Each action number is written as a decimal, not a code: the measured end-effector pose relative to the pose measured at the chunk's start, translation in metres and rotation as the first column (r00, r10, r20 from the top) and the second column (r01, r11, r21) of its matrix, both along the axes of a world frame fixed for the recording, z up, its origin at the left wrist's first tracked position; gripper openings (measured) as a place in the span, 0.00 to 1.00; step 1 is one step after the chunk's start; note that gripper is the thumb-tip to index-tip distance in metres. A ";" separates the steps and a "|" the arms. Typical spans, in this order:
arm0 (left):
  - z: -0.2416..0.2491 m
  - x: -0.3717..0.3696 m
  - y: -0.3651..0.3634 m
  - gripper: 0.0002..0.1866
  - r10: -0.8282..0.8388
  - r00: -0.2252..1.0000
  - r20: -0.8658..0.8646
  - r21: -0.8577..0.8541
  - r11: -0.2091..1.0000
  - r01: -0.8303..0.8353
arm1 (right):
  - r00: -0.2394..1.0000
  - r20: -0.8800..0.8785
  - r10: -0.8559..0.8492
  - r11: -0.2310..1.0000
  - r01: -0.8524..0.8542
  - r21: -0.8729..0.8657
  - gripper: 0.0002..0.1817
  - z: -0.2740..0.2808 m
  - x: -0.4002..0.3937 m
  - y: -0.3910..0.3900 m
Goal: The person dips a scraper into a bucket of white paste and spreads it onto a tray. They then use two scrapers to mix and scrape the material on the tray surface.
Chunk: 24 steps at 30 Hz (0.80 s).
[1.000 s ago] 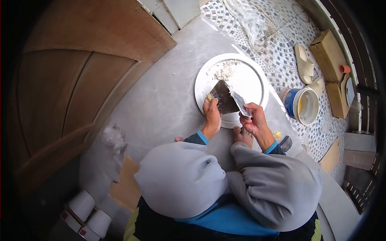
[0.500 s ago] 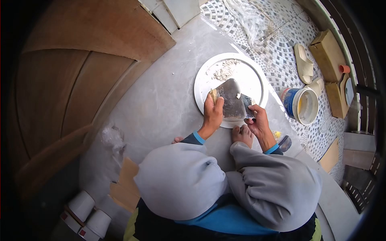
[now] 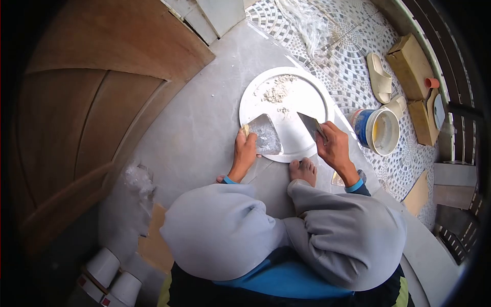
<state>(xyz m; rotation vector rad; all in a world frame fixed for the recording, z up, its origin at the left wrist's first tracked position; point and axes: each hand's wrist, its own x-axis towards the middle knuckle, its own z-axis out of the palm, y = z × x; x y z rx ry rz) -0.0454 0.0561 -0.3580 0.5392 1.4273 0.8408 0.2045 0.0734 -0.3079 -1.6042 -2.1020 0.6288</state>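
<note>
A round white tray (image 3: 319,92) lies on the grey floor, with crumbly pale material (image 3: 276,91) in its upper part. My left hand (image 3: 244,153) is closed on the handle of a wide, flat metal scraper (image 3: 266,137), whose blade is smeared with white residue over the tray's lower left. In my right hand (image 3: 333,147) is a narrower dark putty knife (image 3: 308,124), its blade pointing up and left over the tray. The two tools are apart.
To the right stands a blue and white bucket (image 3: 382,132). Sandals (image 3: 379,79) and cardboard boxes (image 3: 409,66) are beyond it. A wooden door (image 3: 117,46) fills the upper left. My bare foot (image 3: 303,171) touches the tray's near edge. Crumpled plastic (image 3: 139,179) lies left.
The two tools have separated: the left scraper moved down and left, now tilted with its residue showing, and the right knife moved clear of it. More crumbs lie in the tray's middle.
</note>
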 end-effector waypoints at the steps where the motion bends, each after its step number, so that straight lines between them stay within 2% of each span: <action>1: 0.002 -0.004 -0.004 0.16 0.029 0.997 0.070 -0.028 0.999 -0.027 | 0.991 -0.016 -0.132 0.982 0.128 -0.141 0.07 -0.004 0.014 -0.011; 2: -0.003 -0.005 -0.007 0.16 0.034 0.997 0.073 -0.027 0.999 -0.032 | 0.965 -0.014 -0.260 0.928 0.246 -0.281 0.07 -0.008 0.030 -0.025; 4: -0.016 -0.007 -0.015 0.16 0.041 0.976 0.212 0.100 0.993 -0.064 | 0.814 -0.303 -0.495 0.850 0.383 -0.361 0.10 -0.029 0.057 -0.053; 5: -0.011 -0.007 -0.018 0.16 0.046 0.976 0.212 0.096 0.993 -0.068 | 0.765 -0.282 -0.580 0.765 0.391 -0.512 0.11 -0.032 0.073 -0.065; 6: -0.002 -0.006 -0.019 0.16 0.027 0.946 0.324 -0.024 1.000 -0.021 | 0.712 -0.245 -0.658 0.657 0.385 -0.648 0.11 -0.032 0.089 -0.075; 7: 0.004 -0.005 -0.018 0.16 0.020 0.901 0.434 -0.134 0.990 0.042 | 0.820 -0.023 -0.572 0.600 0.400 -0.693 0.16 -0.026 0.098 -0.078; 8: 0.004 -0.002 -0.018 0.16 0.020 0.902 0.432 -0.132 0.990 0.041 | 0.820 -0.026 -0.571 0.603 0.398 -0.692 0.16 -0.027 0.100 -0.078; 10: 0.004 0.009 -0.019 0.17 0.022 0.767 0.642 -0.140 0.986 0.088 | 0.816 -0.112 -0.567 0.656 0.364 -0.662 0.21 -0.017 0.082 -0.072; 14: 0.002 0.042 -0.018 0.18 -0.030 0.699 0.715 -0.083 0.988 0.128 | 0.789 -0.280 -0.547 0.747 0.309 -0.589 0.31 0.001 0.025 -0.062; 15: 0.001 0.050 -0.021 0.16 -0.040 0.723 0.690 -0.092 0.986 0.142 | 0.660 -0.466 -0.589 0.671 0.078 -0.738 0.32 -0.014 0.010 -0.062; 16: 0.003 0.050 -0.022 0.16 -0.049 0.720 0.692 -0.084 0.986 0.147 | 0.546 -0.529 -0.650 0.544 -0.152 -0.825 0.31 0.002 -0.012 -0.049; 17: 0.005 0.049 -0.022 0.15 -0.137 0.774 0.619 -0.063 0.973 0.222 | 0.434 -0.507 -0.745 0.508 -0.124 -0.853 0.25 -0.005 -0.025 -0.047; 18: 0.006 0.046 -0.021 0.14 -0.217 0.815 0.537 -0.049 0.957 0.287 | 0.442 -0.512 -0.737 0.514 -0.125 -0.849 0.25 -0.009 -0.024 -0.041; 19: 0.006 0.038 -0.019 0.14 -0.208 0.817 0.538 -0.046 0.960 0.275 | 0.336 -0.547 -0.767 0.547 -0.103 -0.831 0.22 -0.013 -0.023 -0.035; 20: 0.005 0.024 -0.018 0.19 -0.292 0.949 0.122 0.063 0.956 0.286 | 0.225 -0.576 -0.786 0.575 -0.077 -0.815 0.18 -0.017 -0.023 -0.030; 21: 0.004 0.011 -0.016 0.23 -0.279 0.904 -0.323 0.151 0.928 0.340 | 0.282 -0.623 -0.729 0.652 0.012 -0.758 0.13 -0.024 -0.012 -0.023; 22: 0.002 0.005 -0.015 0.28 -0.174 0.690 -0.703 0.200 0.882 0.427 | 0.315 -0.676 -0.666 0.731 0.097 -0.675 0.11 -0.025 -0.002 -0.015; 23: -0.005 0.004 -0.014 0.28 -0.170 0.690 -0.704 0.204 0.881 0.426 | 0.343 -0.719 -0.604 0.778 0.059 -0.626 0.09 -0.031 0.017 -0.005; 24: -0.016 0.003 -0.015 0.34 -0.095 0.575 -0.813 0.196 0.885 0.423 | 0.339 -0.704 -0.624 0.758 0.043 -0.651 0.08 -0.039 0.038 0.006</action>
